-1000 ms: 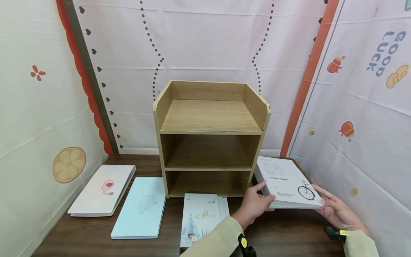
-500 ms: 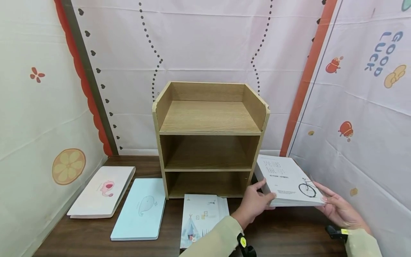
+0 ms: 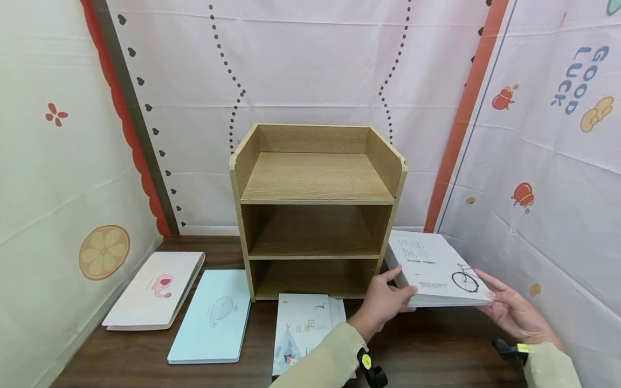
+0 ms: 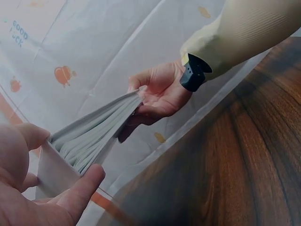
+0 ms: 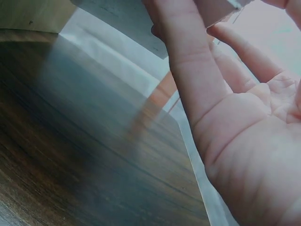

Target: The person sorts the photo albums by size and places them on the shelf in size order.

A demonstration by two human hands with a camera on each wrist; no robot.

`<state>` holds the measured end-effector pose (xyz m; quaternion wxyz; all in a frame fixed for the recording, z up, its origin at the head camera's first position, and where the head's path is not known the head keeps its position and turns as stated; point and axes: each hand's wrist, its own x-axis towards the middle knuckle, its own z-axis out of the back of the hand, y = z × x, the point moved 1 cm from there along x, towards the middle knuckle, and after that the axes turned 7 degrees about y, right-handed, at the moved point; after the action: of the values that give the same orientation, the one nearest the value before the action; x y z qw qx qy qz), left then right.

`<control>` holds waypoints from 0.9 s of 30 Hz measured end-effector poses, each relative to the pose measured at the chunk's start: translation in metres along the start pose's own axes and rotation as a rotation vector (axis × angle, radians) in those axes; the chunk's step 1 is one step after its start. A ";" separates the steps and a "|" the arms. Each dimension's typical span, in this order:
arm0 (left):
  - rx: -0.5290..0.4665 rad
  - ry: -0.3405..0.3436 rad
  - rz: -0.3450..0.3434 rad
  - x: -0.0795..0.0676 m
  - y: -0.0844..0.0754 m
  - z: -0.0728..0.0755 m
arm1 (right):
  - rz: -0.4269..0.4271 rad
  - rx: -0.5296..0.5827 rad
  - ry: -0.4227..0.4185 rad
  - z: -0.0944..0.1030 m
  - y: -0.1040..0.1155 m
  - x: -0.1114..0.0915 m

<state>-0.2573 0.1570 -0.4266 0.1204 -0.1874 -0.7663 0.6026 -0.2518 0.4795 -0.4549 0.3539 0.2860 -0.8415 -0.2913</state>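
Note:
A thick white book (image 3: pixel 436 261) with a bicycle drawing on its cover is held just right of the wooden shelf (image 3: pixel 317 201). My left hand (image 3: pixel 380 304) pinches its spine side near the front corner. At the opposite side, my right hand (image 3: pixel 514 310) grips the front right corner, thumb on top and fingers beneath. In the left wrist view the book's page edges (image 4: pixel 94 136) show between the two hands, raised over the table. Only the book's underside (image 5: pixel 127 26) appears in the right wrist view, above the right hand (image 5: pixel 249 117).
A booklet with a tent drawing (image 3: pixel 298 334) lies before the shelf, on top of another one. To the left are a light blue notebook (image 3: pixel 213 318) with a whale and a white notebook (image 3: pixel 155 291) with a pink elephant. Printed cloth (image 3: pixel 548 156) walls in the dark wooden table (image 3: pixel 436 345).
The bicycle book's front edge has risen slightly in the head view, held by both hands. The right hand has shifted a little to the right. The other books and the shelf stay put.

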 end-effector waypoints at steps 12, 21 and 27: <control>0.020 -0.004 -0.021 -0.006 -0.014 0.003 | 0.014 0.059 0.049 -0.007 0.003 0.010; 0.009 -0.002 -0.046 -0.008 -0.022 0.001 | 0.042 0.051 0.041 -0.013 0.008 0.014; 0.006 -0.001 -0.052 -0.008 -0.028 -0.002 | 0.064 0.035 0.048 -0.016 0.012 0.016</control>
<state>-0.2532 0.1491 -0.3985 0.1365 -0.1667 -0.7692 0.6015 -0.2520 0.4716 -0.4305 0.3780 0.2718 -0.8465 -0.2582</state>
